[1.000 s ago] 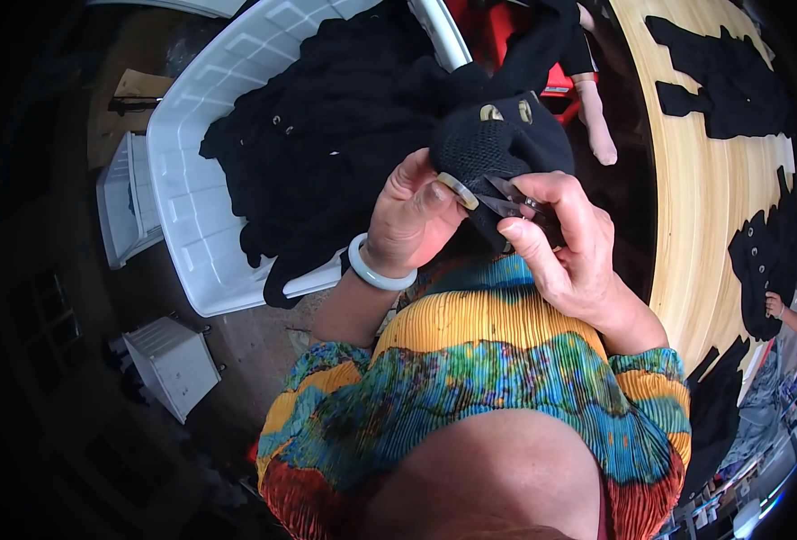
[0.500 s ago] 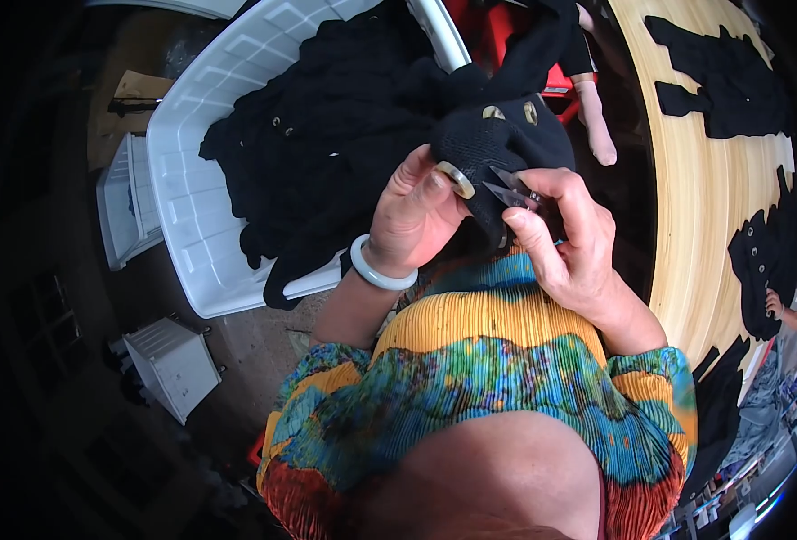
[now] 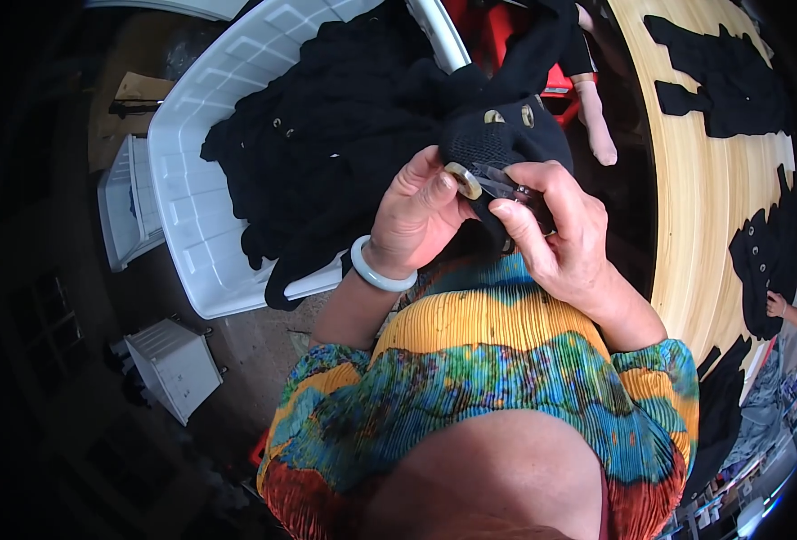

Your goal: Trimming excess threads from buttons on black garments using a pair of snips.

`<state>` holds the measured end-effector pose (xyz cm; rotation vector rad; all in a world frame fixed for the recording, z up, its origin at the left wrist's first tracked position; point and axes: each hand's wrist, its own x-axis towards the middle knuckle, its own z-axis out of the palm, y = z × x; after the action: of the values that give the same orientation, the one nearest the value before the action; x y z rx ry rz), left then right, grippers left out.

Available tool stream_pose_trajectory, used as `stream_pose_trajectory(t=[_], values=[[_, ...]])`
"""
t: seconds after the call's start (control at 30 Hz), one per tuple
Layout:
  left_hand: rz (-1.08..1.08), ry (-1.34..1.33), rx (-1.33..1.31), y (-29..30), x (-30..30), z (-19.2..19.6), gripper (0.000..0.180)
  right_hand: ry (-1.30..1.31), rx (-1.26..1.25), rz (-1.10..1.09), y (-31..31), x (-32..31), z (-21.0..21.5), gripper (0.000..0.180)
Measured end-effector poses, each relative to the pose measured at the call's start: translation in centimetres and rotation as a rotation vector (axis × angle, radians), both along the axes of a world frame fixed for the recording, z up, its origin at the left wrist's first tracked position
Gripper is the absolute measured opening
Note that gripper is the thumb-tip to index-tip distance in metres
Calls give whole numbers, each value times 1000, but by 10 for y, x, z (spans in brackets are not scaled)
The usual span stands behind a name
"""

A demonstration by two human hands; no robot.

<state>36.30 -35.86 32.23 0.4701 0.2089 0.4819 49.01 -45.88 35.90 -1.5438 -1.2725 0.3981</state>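
Observation:
My left hand pinches a large pale, marbled button on a black knitted garment held up in front of me. In my right hand is a pair of small thread snips, thumb and fingers closed around it. The blades sit almost together, their tips right behind the button's edge; whether a thread lies between them I cannot make out. Two more buttons of the same kind show farther up the garment, whose lower part is hidden behind my hands.
A big white plastic tub full of black knitwear stands at my left. On my right runs a wooden table with black garments on it. Another person's hand touches one garment there. A white bin stands on the floor.
The snips have moved left to the button, and their blades, apart before, have come nearly together. My left hand and the button have shifted slightly to the right.

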Motion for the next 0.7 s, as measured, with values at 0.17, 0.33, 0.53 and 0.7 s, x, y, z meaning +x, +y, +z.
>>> stream_pose_trajectory(t=[0.17,0.33,0.53,0.7], values=[[-7,28,33,1,-1,-2,20,-24,17,18,1,1,-2,21],[-39,77,36,1,-1,1,19,244,-20,53,-3,0,0,13],[-37,145,-43,4,-3,2,18,423,36,-55,-1,16,-4,22],[-47,165,-67,14,5,13,38,328,46,14,-2,11,-26,57]])
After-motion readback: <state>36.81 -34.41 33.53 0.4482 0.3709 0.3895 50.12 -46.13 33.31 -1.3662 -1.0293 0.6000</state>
